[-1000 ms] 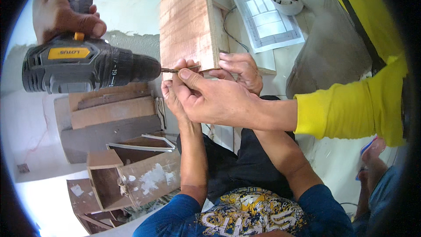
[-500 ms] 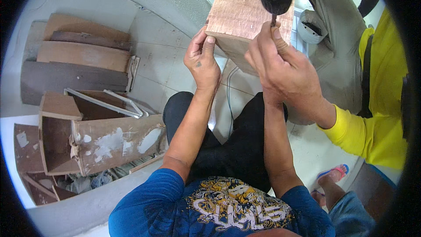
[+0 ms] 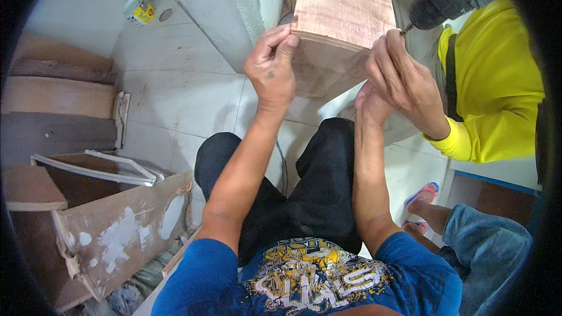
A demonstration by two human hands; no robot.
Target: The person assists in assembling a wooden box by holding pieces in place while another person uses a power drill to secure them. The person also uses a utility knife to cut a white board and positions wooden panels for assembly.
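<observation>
A plywood box with a reddish-brown wood face stands in front of me at the top of the head view. My left hand pinches its near left corner between thumb and fingers. Beside the near right corner is my right hand; a co-worker's hand covers most of its fingers, so its grip cannot be made out. That co-worker, in a yellow sleeve, has fingertips at the box's right edge, by the bit of a black power drill.
An old wooden cabinet with white patches lies at the lower left, boards behind it. A small tub sits on the tiled floor at the upper left. Another person's foot in a sandal is at right.
The drill has gone from above the box's top face to its right edge, and the co-worker's hand has shifted right too. My left hand keeps hold of the corner. The whole view has turned somewhat.
</observation>
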